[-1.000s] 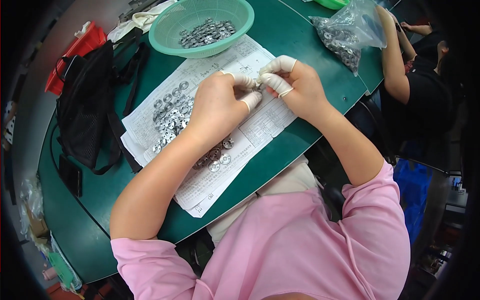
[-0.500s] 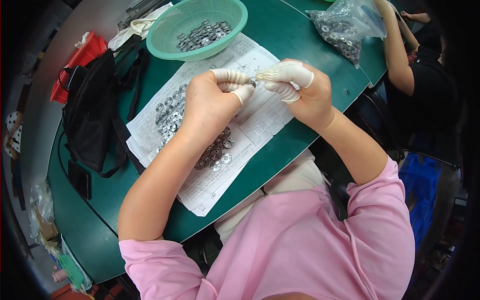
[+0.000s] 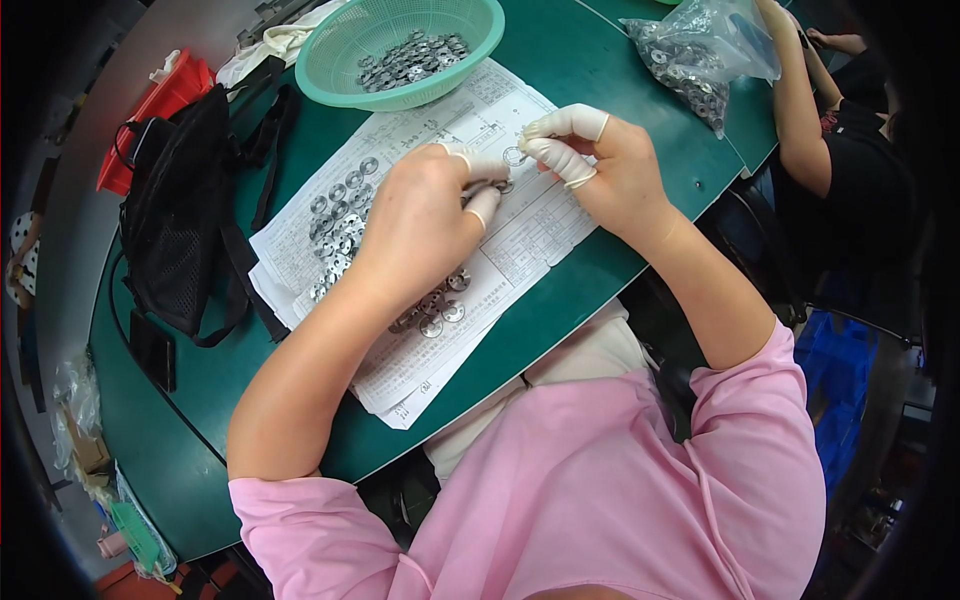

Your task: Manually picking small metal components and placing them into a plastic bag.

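My left hand [image 3: 425, 205] is closed, its thumb and fingers in white finger cots. Between them shows the edge of a small round metal disc [image 3: 506, 186]. To its right, slightly farther away, my right hand [image 3: 615, 165] pinches with cotted thumb and forefinger. Something thin and small seems to sit at those fingertips, too tiny to name. Both hands hover over printed paper sheets [image 3: 540, 220]. Shiny metal discs with holes [image 3: 340, 225] lie on the paper left of my left hand. Darker discs [image 3: 440, 300] lie nearer me, partly hidden by my left forearm.
A green plastic basket [image 3: 318, 85] with many discs stands at the far side of the green table [image 3: 590, 270]. A clear bag of metal parts [image 3: 690, 70] lies far right, beside another person's arm [image 3: 800, 130]. Left are a black bag [image 3: 180, 220], a red bin [image 3: 165, 95] and a phone [image 3: 152, 350].
My hands, together before, have moved apart. The right went slightly right and away; the left turned with its disc, back of the hand more upward. The view shifted a little.
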Demonstrator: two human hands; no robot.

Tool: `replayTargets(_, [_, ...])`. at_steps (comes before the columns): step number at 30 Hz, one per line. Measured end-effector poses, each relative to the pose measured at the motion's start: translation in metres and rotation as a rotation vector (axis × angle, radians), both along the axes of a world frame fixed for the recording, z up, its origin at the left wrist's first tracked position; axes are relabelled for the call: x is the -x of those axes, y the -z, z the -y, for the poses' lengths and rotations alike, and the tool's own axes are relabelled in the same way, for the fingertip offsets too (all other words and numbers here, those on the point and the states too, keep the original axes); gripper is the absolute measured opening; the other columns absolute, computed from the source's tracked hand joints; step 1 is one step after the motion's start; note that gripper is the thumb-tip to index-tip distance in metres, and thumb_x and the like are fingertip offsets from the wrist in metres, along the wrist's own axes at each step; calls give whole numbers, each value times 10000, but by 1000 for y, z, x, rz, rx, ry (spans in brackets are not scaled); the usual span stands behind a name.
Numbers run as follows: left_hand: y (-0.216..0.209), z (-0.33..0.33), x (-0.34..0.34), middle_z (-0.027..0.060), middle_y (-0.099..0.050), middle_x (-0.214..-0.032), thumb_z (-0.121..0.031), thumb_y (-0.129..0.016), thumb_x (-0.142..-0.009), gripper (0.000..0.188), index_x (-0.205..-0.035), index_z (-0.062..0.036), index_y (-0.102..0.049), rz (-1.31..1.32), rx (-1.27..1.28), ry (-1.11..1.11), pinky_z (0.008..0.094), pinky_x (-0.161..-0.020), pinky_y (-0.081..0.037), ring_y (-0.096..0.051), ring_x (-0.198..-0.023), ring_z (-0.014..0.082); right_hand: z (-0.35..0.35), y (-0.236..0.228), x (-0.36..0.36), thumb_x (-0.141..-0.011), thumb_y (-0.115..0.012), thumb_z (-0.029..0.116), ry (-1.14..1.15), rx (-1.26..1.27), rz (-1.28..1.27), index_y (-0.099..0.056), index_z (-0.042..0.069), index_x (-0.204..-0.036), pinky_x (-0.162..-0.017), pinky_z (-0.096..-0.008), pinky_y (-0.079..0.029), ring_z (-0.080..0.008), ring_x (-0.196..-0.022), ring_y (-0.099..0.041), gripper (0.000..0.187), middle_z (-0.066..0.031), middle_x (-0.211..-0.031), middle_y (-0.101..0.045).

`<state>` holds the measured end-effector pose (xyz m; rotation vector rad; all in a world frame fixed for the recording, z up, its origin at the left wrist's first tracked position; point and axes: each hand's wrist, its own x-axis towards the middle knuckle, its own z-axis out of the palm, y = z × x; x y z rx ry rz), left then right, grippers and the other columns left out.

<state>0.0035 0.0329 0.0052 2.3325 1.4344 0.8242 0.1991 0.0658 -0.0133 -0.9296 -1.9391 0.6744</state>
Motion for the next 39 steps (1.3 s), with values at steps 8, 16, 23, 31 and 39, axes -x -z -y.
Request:
replayTargets(8, [6, -8, 4, 139, -632, -806, -138, -669, -742, 149, -845, -47, -725, 52, 68, -29, 392, -799, -475, -585, -860, 298, -1, -7, 6, -894, -615, 63, -79, 383, -66, -611, -15, -955, -630, -208, -494, -72, -674, -573, 99, -38, -821, -637])
replayTargets(16, [6, -11, 6, 138, -634, -822, -143, -684, -727, 150, -830, -41, -720, 90, 110, -33, 386, -782, -477, -588, -847, 290, -4, -4, 9, -886, -625, 67, -67, 294, 98, -612, -12, -935, -606, -218, -493, -82, -672, -578, 94, -44, -800, -636])
replayTargets(23, [6, -11, 10, 138, -625, -820, -149, -705, -716, 167, -843, -41, -719, 114, 116, -8, 372, -730, -472, -585, -805, 281, -3, -6, 16, -830, -675, 75, -99, -229, 331, -633, 7, -878, -562, -265, -489, -166, -626, -604, 94, -91, -764, -644])
replayTargets(31, [4, -13, 8, 152, -644, -859, -140, -666, -714, 125, -775, -43, -716, 113, 146, -27, 402, -816, -480, -590, -903, 319, -2, -1, 17, -803, -698, 78, -54, -258, 317, -640, 21, -860, -541, -292, -479, -203, -620, -607, 99, -105, -760, -643])
replayTargets(39, [-1, -12, 11, 152, -668, -806, -145, -664, -722, 141, -791, -36, -719, 93, 177, -23, 395, -762, -497, -631, -814, 304, 2, 0, 17, -807, -691, 70, -56, -268, 316, -644, 27, -860, -550, -287, -484, -203, -638, -612, 84, -109, -772, -646])
